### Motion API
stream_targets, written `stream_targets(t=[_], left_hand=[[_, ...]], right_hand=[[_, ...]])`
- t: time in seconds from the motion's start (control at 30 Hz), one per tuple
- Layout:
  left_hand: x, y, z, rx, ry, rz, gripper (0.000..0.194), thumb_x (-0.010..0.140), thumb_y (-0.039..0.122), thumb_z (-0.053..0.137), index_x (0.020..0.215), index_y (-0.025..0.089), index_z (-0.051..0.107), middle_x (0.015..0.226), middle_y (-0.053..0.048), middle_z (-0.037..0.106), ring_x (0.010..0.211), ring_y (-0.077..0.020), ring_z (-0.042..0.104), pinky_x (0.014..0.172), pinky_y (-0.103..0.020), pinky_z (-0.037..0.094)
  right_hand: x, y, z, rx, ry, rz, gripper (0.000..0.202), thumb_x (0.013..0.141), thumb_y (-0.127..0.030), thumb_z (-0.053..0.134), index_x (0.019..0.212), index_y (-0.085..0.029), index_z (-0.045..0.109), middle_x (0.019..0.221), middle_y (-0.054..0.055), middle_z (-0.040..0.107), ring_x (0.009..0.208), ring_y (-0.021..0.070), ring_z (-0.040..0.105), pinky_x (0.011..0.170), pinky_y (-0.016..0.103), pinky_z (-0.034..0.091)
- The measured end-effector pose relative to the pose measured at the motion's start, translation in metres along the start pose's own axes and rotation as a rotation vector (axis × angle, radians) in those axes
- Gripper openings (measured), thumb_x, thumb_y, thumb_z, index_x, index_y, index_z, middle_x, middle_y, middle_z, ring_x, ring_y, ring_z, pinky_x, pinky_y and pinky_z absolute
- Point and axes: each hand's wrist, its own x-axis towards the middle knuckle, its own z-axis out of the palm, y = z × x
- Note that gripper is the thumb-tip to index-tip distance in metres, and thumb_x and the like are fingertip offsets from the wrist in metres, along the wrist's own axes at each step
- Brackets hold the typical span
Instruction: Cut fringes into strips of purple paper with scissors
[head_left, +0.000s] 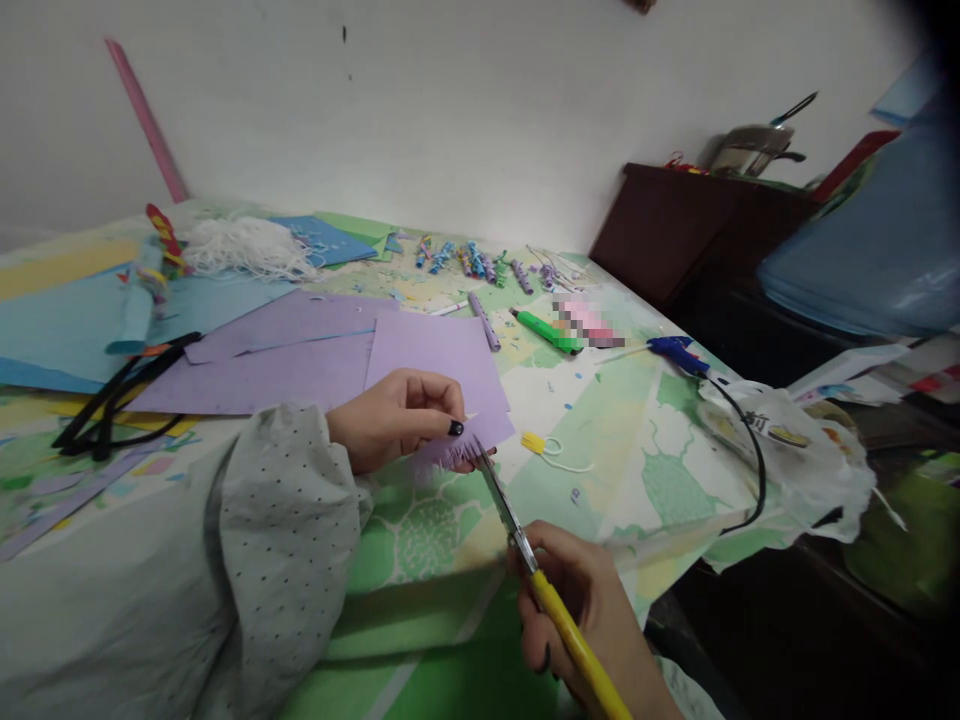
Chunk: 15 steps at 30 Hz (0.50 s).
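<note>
While the left grip (pixel 397 418) pinches a part-fringed, part-uncut lilac paper strip (pixel 495 428), the right grip (pixel 581 600) holds yellow-handled metal scissors (pixel 553 603).

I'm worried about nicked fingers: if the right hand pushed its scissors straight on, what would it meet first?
Probably the fringed purple paper at the blades; the left hand holding it looks close too, though depth is unclear.

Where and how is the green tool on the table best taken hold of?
Probably best by its middle: pinch the green tool across its narrow width, from above and the near side. It lies long and flat, dark tip to the left, and a pink item lies close behind it.
</note>
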Motion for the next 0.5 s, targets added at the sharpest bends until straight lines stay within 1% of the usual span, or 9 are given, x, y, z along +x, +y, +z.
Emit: stream_targets(t=[0.13,0.23,0.33,0.5], left_hand=[[0.001,0.000,0.000,0.014,-0.005,0.007,0.014,0.059,0.019,0.073,0.059,0.015,0.060,0.046,0.005,0.052,0.041,-0.0074,0.046,0.041,-0.018,0.034],[0.002,-0.001,-0.001,0.023,-0.004,0.014,0.015,0.059,0.019,0.074,0.058,0.015,0.059,0.046,0.006,0.050,0.040,-0.0049,0.039,0.039,-0.017,0.026],[0.002,-0.001,-0.001,0.029,-0.008,0.014,0.015,0.059,0.020,0.074,0.059,0.015,0.059,0.047,0.006,0.051,0.041,-0.0058,0.041,0.041,-0.018,0.029],[0.001,-0.003,-0.001,0.031,-0.008,0.013,0.015,0.061,0.021,0.073,0.060,0.016,0.059,0.047,0.006,0.050,0.041,-0.0068,0.042,0.043,-0.020,0.034]], right_hand=[[0.002,-0.004,0.000,-0.022,-0.022,0.023,0.053,0.053,-0.047,0.089,0.068,-0.019,0.046,0.050,-0.011,0.029,0.046,0.0061,0.022,0.038,0.018,0.018],[0.003,-0.007,0.001,-0.040,-0.011,0.018,0.055,0.053,-0.053,0.087,0.068,-0.020,0.046,0.049,-0.011,0.029,0.046,0.0063,0.022,0.038,0.019,0.016],[0.002,-0.009,0.002,-0.047,-0.007,0.017,0.057,0.053,-0.060,0.084,0.069,-0.020,0.046,0.049,-0.011,0.028,0.046,0.0065,0.023,0.039,0.019,0.017],[0.002,-0.011,0.003,-0.086,0.007,0.030,0.060,0.049,-0.063,0.084,0.065,-0.021,0.044,0.048,-0.010,0.028,0.045,0.0064,0.023,0.038,0.020,0.017]])
